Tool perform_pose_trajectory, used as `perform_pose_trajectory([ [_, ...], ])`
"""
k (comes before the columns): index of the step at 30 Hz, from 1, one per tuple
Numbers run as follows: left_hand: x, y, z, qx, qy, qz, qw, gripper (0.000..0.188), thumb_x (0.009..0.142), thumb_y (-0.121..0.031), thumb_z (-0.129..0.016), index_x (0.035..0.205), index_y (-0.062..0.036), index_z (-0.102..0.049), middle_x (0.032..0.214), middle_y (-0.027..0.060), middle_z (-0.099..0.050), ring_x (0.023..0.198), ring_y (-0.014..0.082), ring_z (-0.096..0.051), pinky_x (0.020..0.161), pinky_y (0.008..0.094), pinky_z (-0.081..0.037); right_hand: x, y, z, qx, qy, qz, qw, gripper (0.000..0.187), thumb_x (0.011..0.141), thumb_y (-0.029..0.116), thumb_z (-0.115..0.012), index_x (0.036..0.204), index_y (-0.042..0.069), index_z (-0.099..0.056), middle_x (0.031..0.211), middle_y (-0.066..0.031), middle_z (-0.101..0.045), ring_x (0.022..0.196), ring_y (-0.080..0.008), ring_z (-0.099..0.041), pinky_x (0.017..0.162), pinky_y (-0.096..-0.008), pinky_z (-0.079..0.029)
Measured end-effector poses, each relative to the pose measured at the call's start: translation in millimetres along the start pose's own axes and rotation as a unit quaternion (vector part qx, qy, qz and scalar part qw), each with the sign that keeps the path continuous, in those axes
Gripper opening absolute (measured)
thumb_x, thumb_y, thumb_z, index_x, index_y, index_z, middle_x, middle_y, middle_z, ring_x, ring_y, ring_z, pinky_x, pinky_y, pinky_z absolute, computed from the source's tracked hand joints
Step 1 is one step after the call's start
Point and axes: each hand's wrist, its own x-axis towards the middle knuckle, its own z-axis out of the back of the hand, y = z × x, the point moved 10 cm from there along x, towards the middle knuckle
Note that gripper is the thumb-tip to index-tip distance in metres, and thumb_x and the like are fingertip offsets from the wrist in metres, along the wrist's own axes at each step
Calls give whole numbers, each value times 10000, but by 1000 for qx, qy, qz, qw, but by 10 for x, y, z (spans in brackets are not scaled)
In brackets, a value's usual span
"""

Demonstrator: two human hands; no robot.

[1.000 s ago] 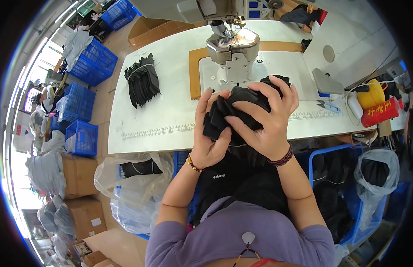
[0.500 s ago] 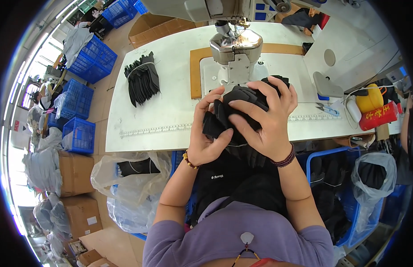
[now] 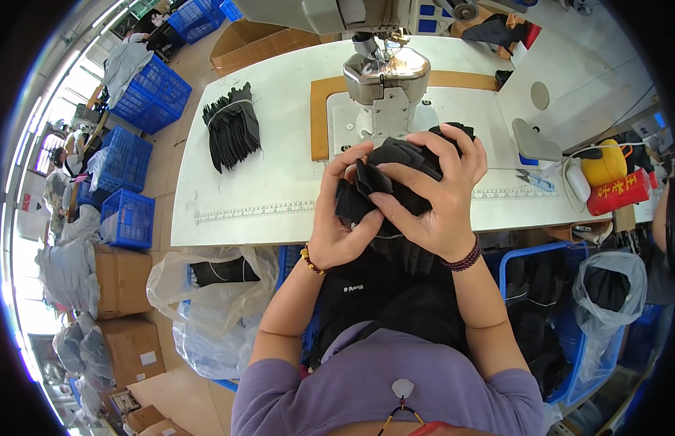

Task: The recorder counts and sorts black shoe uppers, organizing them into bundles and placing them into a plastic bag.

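Both my hands are wrapped around a bundle of black fabric pieces (image 3: 403,156) at the table's front edge. My left hand (image 3: 341,218) grips the folded pieces on the left side, its thumb pressed in near the middle. My right hand (image 3: 443,196) curls over the top and right side, its thumb and index finger at the folds close to the left thumb. Some of the dark pieces hang below the hands over the table edge. A second bundle of black pieces (image 3: 232,129), tied with a band, lies apart on the left of the white table (image 3: 265,185).
Just beyond my hands stands a sewing machine's metal post (image 3: 386,76). Small blue-handled snips (image 3: 535,181), a red bottle (image 3: 621,192) and a yellow container (image 3: 605,161) are on the right. Below the table are a plastic-lined bin (image 3: 214,320) and a blue basket (image 3: 506,272) with dark pieces.
My left fingers and thumb have shifted slightly to the right, and the fold between my thumbs has turned up a little. The right thumb has moved slightly left and down. Both hands still hold the bundle.
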Motion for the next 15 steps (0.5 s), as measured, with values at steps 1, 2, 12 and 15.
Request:
perform_pose_trajectory([
  [1, 4, -8, 1, -2, 0, -3, 1000, 645, 729, -2, -581, 1317, 8, -317, 1373, 156, -353, 1205, 224, -402, 1031, 353, -290, 1, -11, -4, -1, 1, -7, 1000, 167, 695, 293, -710, 836, 203, -707, 1123, -20, -542, 1157, -321, -387, 988, -544, -110],
  [2, 5, -15, -12, 10, 10, -4, 1000, 635, 729, 6, -566, 1313, 12, -319, 1370, 156, -360, 1211, 224, -400, 1036, 355, -286, 4, 2, 9, 6, -8, -1, 1000, 167, 695, 293, -710, 836, 203, -707, 1123, -20, -542, 1157, -321, -387, 988, -544, -110],
  [12, -36, 111, 19, -50, -20, 50, 997, 619, 737, 45, -522, 1317, 25, -306, 1364, 179, -392, 1254, 237, -376, 1068, 356, -248, 5, -16, -2, -22, -2, -34, 999, 255, 700, 215, -667, 953, 242, -679, 1130, -1, -533, 1150, -300, -395, 979, -556, -112],
  [15, -28, 111, -2, -66, -7, 35, 997, 622, 756, 24, -560, 1323, 21, -303, 1375, 187, -379, 1268, 242, -365, 1071, 359, -241, 16, 81, -7, -56, 3, 18, 998, 236, 713, 206, -655, 940, 266, -680, 1149, -2, -521, 1165, -307, -378, 980, -568, -96],
])
